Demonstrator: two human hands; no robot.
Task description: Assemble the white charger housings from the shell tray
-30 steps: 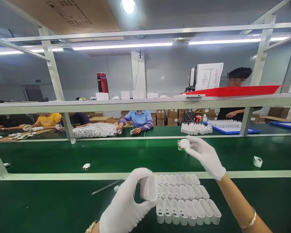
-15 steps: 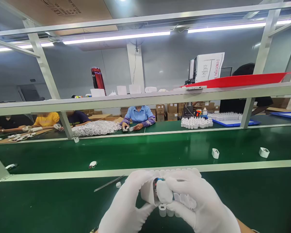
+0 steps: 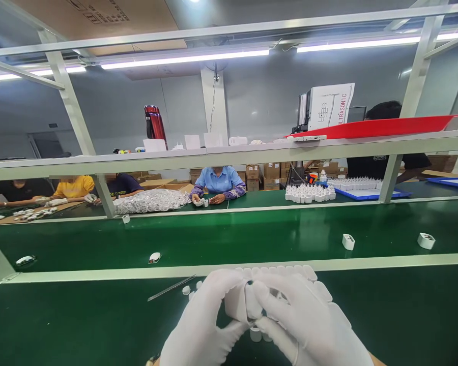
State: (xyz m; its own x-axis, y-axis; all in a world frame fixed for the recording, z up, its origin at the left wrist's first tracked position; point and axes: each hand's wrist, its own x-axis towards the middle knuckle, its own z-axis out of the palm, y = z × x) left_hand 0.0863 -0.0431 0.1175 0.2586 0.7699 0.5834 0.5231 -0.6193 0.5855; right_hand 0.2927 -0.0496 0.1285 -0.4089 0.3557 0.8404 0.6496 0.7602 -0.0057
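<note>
In a white glove, my left hand point(image 3: 208, 317) is wrapped round a white plastic housing point(image 3: 235, 303), thumb below and fingers above. My right hand point(image 3: 293, 315), gloved too, pinches a rounded white piece point(image 3: 253, 302) at the housing's open side. The two parts touch, and the piece sits partly inside the opening. Behind and below my hands stand several white housings point(image 3: 255, 334) on the green bench, partly hidden by the gloves. A thin metal tool point(image 3: 171, 288) and a small white cap point(image 3: 186, 290) lie left of my hands.
Beyond a pale rail point(image 3: 110, 275) runs a green belt point(image 3: 252, 234) carrying white housings point(image 3: 348, 242) and small white assemblies point(image 3: 154, 257). A shelf point(image 3: 175, 161) crosses above it, holding a red tray point(image 3: 389, 127). Across sits a person in a blue shirt point(image 3: 218, 180).
The rounded white piece has moved left, deeper into the housing, and my right fingers have closed in beside it. The parts on the belt have shifted right.
</note>
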